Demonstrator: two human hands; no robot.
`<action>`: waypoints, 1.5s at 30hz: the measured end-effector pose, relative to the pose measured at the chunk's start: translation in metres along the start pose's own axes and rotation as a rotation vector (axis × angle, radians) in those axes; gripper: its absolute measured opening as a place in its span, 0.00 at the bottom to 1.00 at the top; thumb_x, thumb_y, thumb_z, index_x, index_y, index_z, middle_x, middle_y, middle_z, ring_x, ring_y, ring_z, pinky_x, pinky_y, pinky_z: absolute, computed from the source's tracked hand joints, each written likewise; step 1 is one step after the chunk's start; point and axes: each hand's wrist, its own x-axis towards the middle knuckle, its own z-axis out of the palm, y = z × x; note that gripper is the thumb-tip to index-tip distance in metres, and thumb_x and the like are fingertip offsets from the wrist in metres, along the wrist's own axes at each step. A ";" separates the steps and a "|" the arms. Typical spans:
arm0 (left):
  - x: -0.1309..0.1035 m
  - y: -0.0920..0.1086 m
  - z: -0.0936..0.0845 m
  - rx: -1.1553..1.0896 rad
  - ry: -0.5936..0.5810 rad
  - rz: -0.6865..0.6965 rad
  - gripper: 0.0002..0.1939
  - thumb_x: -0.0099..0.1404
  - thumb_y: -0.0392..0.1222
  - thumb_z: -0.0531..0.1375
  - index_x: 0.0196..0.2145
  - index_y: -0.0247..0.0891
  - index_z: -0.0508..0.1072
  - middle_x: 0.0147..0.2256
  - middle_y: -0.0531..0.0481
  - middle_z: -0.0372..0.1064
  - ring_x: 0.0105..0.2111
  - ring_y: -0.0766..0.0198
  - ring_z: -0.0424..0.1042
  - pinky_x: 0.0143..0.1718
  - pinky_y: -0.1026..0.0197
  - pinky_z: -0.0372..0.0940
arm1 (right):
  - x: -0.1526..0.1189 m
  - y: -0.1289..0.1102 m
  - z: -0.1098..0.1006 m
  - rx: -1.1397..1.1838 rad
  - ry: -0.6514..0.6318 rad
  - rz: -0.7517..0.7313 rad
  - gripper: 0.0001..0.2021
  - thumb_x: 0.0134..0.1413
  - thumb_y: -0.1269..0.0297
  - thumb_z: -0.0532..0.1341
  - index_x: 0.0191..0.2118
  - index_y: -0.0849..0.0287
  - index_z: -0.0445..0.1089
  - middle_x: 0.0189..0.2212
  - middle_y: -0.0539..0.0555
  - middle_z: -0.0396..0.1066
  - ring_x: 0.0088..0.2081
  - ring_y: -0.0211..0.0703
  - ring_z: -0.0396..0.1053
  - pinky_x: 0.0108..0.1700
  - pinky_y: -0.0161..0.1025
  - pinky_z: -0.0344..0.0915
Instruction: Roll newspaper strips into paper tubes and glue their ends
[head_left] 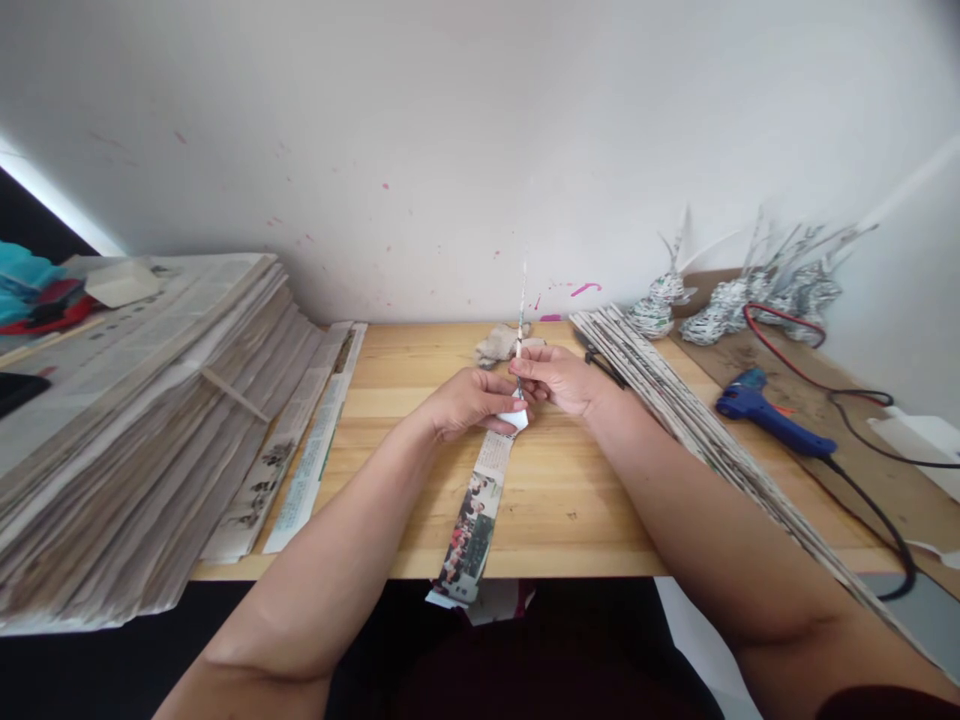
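Note:
A strip of newspaper (474, 530) runs from the table's front edge up to my hands and is partly rolled into a thin paper tube (522, 310) that points up toward the wall. My left hand (472, 402) grips the strip where it folds into the roll, with the white underside showing below the fingers. Close beside it, my right hand (553, 378) pinches the rolled tube between thumb and fingers. The fingertips partly hide the rolled section. Behind the hands lies a crumpled beige cloth (501, 345).
Stacked newspapers (195, 430) fill the left side, with cut strips (319, 450) beside them. Finished paper tubes (660, 400) lie to the right. Beyond them are a blue glue gun (776, 415) with its cord, a cardboard sheet (862, 480) and several woven paper pieces (716, 310).

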 end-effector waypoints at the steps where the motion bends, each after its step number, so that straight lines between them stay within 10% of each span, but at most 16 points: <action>1: 0.000 0.000 0.000 0.002 -0.006 -0.001 0.18 0.46 0.44 0.73 0.33 0.30 0.80 0.34 0.41 0.76 0.32 0.63 0.74 0.36 0.60 0.72 | 0.000 0.000 0.001 0.000 0.004 0.000 0.21 0.37 0.51 0.72 0.22 0.60 0.63 0.13 0.44 0.61 0.16 0.30 0.58 0.17 0.29 0.46; 8: 0.000 -0.002 -0.004 -0.016 -0.073 0.026 0.17 0.48 0.43 0.72 0.35 0.32 0.79 0.36 0.40 0.76 0.36 0.61 0.75 0.37 0.60 0.72 | -0.005 0.000 -0.005 -0.025 -0.139 0.017 0.18 0.45 0.50 0.68 0.35 0.60 0.74 0.20 0.48 0.68 0.20 0.32 0.61 0.20 0.30 0.54; 20: 0.002 -0.003 -0.001 0.029 0.015 0.005 0.19 0.46 0.46 0.72 0.34 0.32 0.80 0.35 0.41 0.76 0.34 0.61 0.75 0.35 0.59 0.72 | -0.001 0.001 -0.002 -0.128 0.020 0.014 0.18 0.41 0.50 0.71 0.23 0.60 0.69 0.16 0.47 0.62 0.18 0.31 0.57 0.17 0.30 0.46; 28: 0.002 -0.005 -0.005 0.011 -0.022 0.012 0.17 0.48 0.43 0.72 0.35 0.32 0.80 0.36 0.41 0.76 0.36 0.61 0.75 0.36 0.60 0.72 | -0.005 -0.002 -0.011 -0.112 -0.164 0.026 0.15 0.45 0.54 0.69 0.32 0.62 0.75 0.20 0.50 0.67 0.21 0.33 0.61 0.19 0.30 0.51; 45: 0.001 -0.001 -0.001 0.033 0.016 0.030 0.18 0.50 0.48 0.70 0.35 0.32 0.80 0.36 0.41 0.76 0.38 0.60 0.74 0.40 0.57 0.72 | 0.001 0.003 -0.009 -0.049 -0.053 0.023 0.14 0.42 0.58 0.72 0.24 0.61 0.68 0.16 0.47 0.65 0.17 0.29 0.56 0.15 0.28 0.45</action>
